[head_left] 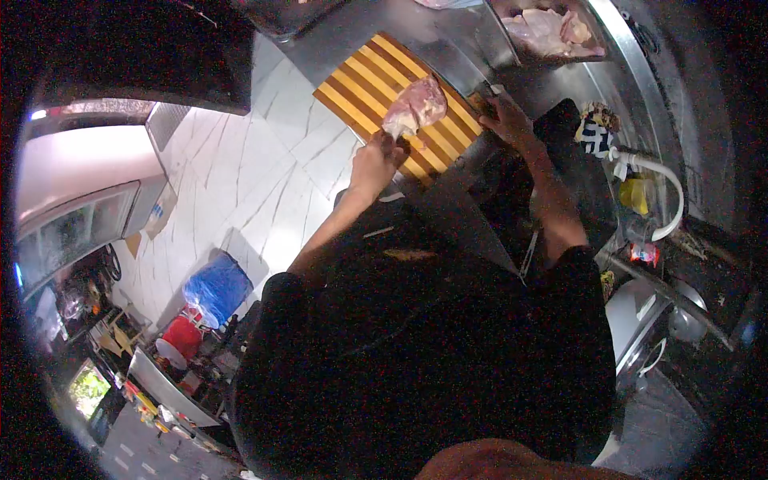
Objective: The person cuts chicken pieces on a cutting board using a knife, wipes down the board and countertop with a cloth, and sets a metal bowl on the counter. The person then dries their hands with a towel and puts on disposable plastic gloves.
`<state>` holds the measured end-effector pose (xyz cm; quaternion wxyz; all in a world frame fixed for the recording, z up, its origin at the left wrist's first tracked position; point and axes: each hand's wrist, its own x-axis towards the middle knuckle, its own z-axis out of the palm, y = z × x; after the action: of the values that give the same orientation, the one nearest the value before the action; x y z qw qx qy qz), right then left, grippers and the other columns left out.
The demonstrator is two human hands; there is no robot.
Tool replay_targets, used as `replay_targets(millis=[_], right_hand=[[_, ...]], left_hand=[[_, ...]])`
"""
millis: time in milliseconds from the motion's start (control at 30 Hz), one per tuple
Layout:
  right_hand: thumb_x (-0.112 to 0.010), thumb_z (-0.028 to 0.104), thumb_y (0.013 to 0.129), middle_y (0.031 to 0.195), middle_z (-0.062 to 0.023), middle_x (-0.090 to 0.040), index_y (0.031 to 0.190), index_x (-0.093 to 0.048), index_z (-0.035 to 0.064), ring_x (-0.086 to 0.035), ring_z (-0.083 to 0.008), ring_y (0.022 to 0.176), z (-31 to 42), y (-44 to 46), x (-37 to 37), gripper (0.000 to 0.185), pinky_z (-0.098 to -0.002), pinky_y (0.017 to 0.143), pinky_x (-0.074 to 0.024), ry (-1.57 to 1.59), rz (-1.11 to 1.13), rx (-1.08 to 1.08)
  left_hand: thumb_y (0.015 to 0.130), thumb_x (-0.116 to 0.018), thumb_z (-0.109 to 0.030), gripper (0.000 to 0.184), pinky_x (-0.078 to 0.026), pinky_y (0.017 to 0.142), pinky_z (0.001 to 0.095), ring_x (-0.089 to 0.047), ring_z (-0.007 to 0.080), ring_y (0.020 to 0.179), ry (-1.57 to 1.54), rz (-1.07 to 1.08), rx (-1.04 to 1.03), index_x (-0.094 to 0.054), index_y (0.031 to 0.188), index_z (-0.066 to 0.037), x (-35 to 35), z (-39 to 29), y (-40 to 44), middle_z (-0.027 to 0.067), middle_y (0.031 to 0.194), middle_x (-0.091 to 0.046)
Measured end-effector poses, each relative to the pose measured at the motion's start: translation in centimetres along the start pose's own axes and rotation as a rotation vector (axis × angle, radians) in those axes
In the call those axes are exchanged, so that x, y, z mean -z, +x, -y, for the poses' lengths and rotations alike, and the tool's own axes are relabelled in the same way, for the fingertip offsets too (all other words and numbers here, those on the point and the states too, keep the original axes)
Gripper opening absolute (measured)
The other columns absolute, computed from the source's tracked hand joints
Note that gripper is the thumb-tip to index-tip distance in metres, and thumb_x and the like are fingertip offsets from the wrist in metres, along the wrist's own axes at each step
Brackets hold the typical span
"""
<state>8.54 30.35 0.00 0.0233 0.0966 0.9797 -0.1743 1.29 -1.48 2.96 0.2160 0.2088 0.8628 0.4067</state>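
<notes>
while i follow the work from overhead, the raw meat (420, 104) lies near the middle of the striped board (356, 80), its narrow end towards the left hand (378, 164), whose grip is closed on that end. the right hand (508, 124) is at the board's right corner, beside the near end of what looks like a knife blade (456, 74); whether this grip is wrapped round a handle i cannot tell, for shadow covers it. step in hand, as i judge it: steadying the piece on the board. the next move, in my reading, calls for a firm left hold, with fingertips clear of the blade's line. edges: the board's left corner sits close to the rim of the steel bench (436, 30), with pale floor (232, 152) beyond; i cannot tell whether it overhangs. the tray (500, 36) of further pieces (544, 32) limits room past the blade, while bare stripes show at the board's far left.
</notes>
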Motion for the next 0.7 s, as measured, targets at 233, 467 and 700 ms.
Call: replay_targets(millis=[233,467,700], right_hand=[[-0.056,0.022,0.084,0.092,-0.0151,-0.052,0.102,-0.05,0.0021,-0.053,-0.0298,0.086,1.4,1.4,0.4,0.027,-0.0371,0.077,-0.0436,0.203,-0.216,0.178],[-0.047,0.021,0.091,0.056,-0.0068,-0.048,0.1,-0.048,0.0034,-0.049,-0.02,0.046,8.3,0.2,-0.4,0.02,-0.0332,0.047,-0.0418,0.344,-0.436,-0.091],[-0.05,0.01,0.088,0.081,-0.0183,-0.053,0.112,-0.045,0.0007,-0.057,-0.0264,0.063,11.5,-9.5,-3.3,0.027,-0.0355,0.049,-0.0447,-0.129,-0.484,0.199]], left_hand=[[0.079,-0.06,-0.021,0.027,-0.047,0.068,0.0458,-0.059,0.04,0.078,-0.08,-0.066,-0.03,-0.054,0.095,0.0,-1.1,0.6,-0.2,0.0215,0.081,-0.061],[0.081,-0.058,-0.024,0.03,-0.048,0.069,0.0409,-0.062,0.0356,0.08,-0.167,-0.135,0.04,-0.057,0.094,0.003,-1.3,1.1,-1.0,0.0214,0.083,-0.063],[0.083,-0.058,-0.031,0.036,-0.05,0.066,0.0347,-0.065,0.027,0.073,-0.319,0.019,0.233,-0.061,0.094,0.003,0.5,-0.3,-2.2,0.0183,0.077,-0.065]])
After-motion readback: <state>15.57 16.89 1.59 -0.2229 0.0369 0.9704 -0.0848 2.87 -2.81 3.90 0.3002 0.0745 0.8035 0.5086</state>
